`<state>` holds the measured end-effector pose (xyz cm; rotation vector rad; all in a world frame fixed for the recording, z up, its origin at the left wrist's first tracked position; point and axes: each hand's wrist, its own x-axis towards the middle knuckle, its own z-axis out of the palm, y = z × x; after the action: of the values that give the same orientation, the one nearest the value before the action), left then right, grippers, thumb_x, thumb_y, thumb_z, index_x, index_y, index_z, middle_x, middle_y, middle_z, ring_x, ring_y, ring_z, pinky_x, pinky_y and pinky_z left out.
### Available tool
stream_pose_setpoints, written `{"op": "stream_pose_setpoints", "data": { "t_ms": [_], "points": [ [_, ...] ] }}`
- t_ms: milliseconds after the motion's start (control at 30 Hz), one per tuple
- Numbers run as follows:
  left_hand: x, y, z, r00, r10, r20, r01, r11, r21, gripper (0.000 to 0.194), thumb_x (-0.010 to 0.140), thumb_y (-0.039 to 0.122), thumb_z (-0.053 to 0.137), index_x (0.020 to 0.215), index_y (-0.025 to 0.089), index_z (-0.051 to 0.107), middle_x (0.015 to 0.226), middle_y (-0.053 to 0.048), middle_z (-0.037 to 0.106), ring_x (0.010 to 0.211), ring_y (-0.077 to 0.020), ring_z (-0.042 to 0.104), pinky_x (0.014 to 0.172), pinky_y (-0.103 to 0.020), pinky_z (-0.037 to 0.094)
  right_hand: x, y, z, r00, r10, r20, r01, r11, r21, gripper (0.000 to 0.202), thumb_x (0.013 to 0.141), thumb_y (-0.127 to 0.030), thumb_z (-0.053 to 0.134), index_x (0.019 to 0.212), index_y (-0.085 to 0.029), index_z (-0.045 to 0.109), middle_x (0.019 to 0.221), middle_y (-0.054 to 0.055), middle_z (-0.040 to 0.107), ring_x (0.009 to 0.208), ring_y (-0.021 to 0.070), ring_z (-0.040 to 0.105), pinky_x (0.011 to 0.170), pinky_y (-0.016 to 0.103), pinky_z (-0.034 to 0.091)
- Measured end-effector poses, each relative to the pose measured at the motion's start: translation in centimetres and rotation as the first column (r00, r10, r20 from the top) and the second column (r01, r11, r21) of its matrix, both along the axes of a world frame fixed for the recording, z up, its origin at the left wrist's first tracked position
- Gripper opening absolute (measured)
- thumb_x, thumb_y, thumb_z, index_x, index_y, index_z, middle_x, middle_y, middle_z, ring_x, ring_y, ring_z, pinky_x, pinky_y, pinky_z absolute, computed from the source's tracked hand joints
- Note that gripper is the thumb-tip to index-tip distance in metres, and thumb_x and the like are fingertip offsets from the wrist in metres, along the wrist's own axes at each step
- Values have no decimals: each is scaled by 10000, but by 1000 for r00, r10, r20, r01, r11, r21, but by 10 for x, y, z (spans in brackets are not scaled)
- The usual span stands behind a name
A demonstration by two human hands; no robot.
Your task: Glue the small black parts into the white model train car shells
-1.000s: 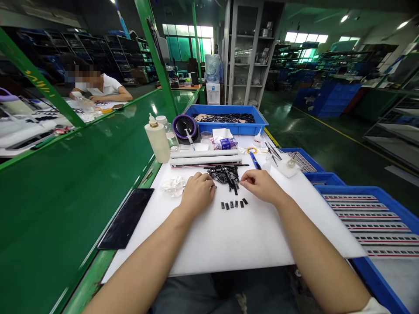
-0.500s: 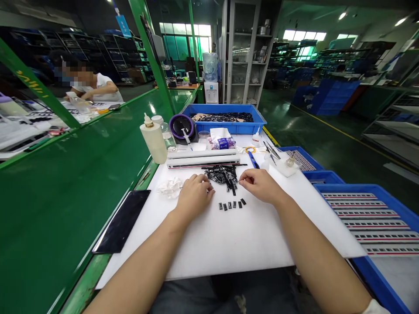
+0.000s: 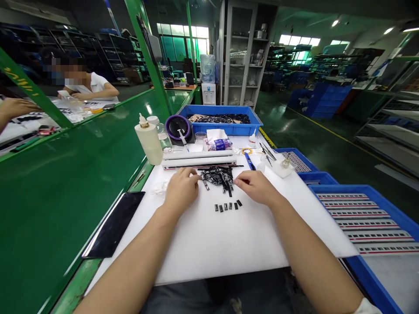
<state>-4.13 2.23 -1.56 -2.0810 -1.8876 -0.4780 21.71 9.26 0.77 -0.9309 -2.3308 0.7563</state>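
A pile of small black parts (image 3: 216, 175) lies on the white board (image 3: 222, 244), below a long white train-like body (image 3: 199, 161). My left hand (image 3: 182, 187) is at the pile's left edge, fingers bent and close together; whatever its fingertips hold is hidden. On the pile's right side, my right hand (image 3: 253, 185) has thumb and forefinger pinched by the parts; anything between them is too small to name. Several small dark pieces (image 3: 225, 206) form a loose row in front of the pile.
Left are a crumpled tissue (image 3: 159, 188), a dark tablet-like panel (image 3: 114, 224) and a cream bottle (image 3: 149, 141). A blue bin (image 3: 225, 127) stands behind; a blue knife (image 3: 249, 160) and tweezers lie right. Trays (image 3: 360, 187) hold striped panels. A person sits far left.
My left hand has shifted left and its fingers have drawn together. A small part now lies apart at the pile's left edge. The view has moved slightly; another hand appears at far left.
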Motion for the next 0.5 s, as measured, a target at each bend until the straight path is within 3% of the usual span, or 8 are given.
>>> {"op": "stream_pose_setpoints", "data": {
  "t_ms": [100, 233, 400, 500],
  "points": [
    [15, 8, -8, 994, -102, -26, 100, 993, -61, 352, 802, 55, 462, 953, 220, 734, 1081, -102, 635, 1000, -278, 545, 847, -417, 475, -2, -1, 0, 1000, 10, 0, -10, 1000, 1, 304, 924, -333, 507, 684, -186, 622, 642, -3, 557, 618, 136, 488, 572, 279, 328],
    [19, 10, -9, 997, -74, -12, 73, 996, -58, 288, 797, 73, 474, 884, 197, 719, 1078, -124, 615, 1002, -288, 544, 850, -424, 473, -3, -4, 0, 1000, 16, -5, -16, 1000, -17, 174, 868, -232, 545, 725, -194, 637, 666, -10, 574, 635, 133, 500, 584, 264, 345],
    [18, -2, -1, 996, -92, 15, 93, 993, -77, 197, 829, 184, 523, 832, 198, 720, 1059, -108, 636, 982, -285, 539, 851, -430, 479, -6, -5, -2, 1000, 18, 4, -18, 998, -58, 427, 940, -367, 466, 553, -186, 471, 560, -23, 467, 564, 122, 450, 560, 268, 309],
    [19, -11, 1, 992, -122, 41, 126, 986, -113, 241, 812, 149, 524, 892, 213, 742, 1108, -88, 644, 1029, -287, 528, 874, -437, 471, -9, -5, -5, 999, -5, -36, 3, 999, -47, 280, 908, -306, 506, 664, -187, 576, 632, -12, 544, 615, 134, 491, 584, 260, 345]
  ]
}}
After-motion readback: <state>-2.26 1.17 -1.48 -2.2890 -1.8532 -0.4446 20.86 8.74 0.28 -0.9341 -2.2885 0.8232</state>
